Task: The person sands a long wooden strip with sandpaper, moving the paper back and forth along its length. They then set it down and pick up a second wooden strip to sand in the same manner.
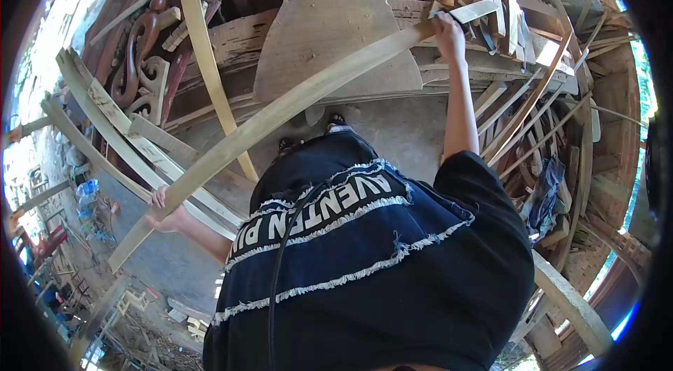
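A long pale wooden plank (pixel 294 101) runs slantwise across the view, from the lower left up to the upper right, looking curved through the wide lens. My left hand (pixel 168 215) is closed around it near its lower left end. Close to the opposite end, my right hand (pixel 449 36) grips the same plank, with a short pale stretch of wood showing beyond the fingers. Behind the plank lies a wide, wavy-edged wooden slab (pixel 336 21). A narrow board (pixel 212 70) passes beneath the plank on the left.
Carved reddish-brown wooden pieces (pixel 144 49) lean at the upper left. Long boards (pixel 116 122) stick out at the left. Stacked offcuts and strips (pixel 522 119) crowd the right, beside a dark crumpled cloth (pixel 550 192). Concrete floor (pixel 403 129) shows around my feet.
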`<move>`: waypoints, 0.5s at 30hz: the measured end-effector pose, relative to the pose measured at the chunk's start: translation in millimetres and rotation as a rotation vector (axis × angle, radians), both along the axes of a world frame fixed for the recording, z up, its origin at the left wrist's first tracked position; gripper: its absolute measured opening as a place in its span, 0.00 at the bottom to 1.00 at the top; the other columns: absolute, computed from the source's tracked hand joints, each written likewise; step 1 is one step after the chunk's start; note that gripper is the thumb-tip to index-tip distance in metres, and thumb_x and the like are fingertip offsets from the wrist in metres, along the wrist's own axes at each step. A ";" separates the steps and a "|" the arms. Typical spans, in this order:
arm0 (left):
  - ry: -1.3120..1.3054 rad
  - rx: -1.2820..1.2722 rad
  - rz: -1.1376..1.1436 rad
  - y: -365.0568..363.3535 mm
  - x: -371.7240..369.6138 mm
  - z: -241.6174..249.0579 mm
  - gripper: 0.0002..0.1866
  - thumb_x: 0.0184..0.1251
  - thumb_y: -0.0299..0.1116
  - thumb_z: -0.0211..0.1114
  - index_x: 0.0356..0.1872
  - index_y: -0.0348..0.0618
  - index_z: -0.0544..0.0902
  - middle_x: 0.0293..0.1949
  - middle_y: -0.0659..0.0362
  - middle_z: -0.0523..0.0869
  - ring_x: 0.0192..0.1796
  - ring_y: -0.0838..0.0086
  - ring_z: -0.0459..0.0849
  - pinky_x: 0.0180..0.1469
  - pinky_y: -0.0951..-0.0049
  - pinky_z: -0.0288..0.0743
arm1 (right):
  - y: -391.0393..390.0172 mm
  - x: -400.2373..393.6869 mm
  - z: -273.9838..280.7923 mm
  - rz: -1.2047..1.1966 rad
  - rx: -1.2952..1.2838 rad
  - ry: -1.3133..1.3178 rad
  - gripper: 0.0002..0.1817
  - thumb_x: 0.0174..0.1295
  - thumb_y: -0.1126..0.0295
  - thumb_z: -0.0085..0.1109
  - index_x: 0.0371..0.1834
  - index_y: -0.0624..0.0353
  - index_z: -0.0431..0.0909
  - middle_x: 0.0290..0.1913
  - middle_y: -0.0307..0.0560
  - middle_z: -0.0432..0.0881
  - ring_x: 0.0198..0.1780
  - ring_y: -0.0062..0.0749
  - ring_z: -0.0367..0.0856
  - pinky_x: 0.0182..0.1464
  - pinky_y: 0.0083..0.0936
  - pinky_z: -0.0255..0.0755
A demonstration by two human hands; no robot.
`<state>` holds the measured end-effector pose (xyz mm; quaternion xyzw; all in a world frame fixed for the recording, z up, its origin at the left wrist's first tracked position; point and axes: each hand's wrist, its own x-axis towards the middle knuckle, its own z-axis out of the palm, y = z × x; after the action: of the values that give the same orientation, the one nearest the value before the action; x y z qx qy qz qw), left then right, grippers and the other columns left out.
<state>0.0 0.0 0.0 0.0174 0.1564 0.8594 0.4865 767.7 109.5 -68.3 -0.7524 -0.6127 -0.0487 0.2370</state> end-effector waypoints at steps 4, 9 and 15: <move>-0.022 0.051 0.011 -0.9 16.0 1.7 0.15 0.51 0.44 0.55 0.28 0.42 0.65 0.20 0.61 0.62 0.25 0.74 0.60 0.33 0.72 0.58 | 0.2 -58.5 10.9 -0.014 0.151 0.017 0.07 0.61 0.70 0.52 0.34 0.60 0.78 0.35 0.53 0.80 0.41 0.50 0.79 0.42 0.43 0.73; -0.024 0.136 -0.019 -0.9 14.9 5.6 0.15 0.46 0.43 0.56 0.24 0.45 0.63 0.19 0.63 0.61 0.24 0.76 0.59 0.32 0.74 0.56 | -51.4 -271.0 53.6 0.541 0.041 0.240 0.20 0.55 0.73 0.60 0.53 0.63 0.77 0.57 0.54 0.79 0.62 0.47 0.74 0.65 0.37 0.66; 0.018 0.164 -0.015 -2.7 20.8 12.6 0.14 0.44 0.42 0.55 0.21 0.47 0.61 0.18 0.64 0.60 0.23 0.76 0.58 0.31 0.75 0.55 | -27.2 -170.6 30.7 0.506 -0.003 0.037 0.19 0.60 0.72 0.55 0.56 0.59 0.77 0.58 0.48 0.78 0.62 0.41 0.74 0.64 0.36 0.67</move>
<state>20.8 -2.7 12.6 0.0660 0.0898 0.8654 0.4885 597.1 82.3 -37.7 -0.5761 -0.7772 0.0272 0.2516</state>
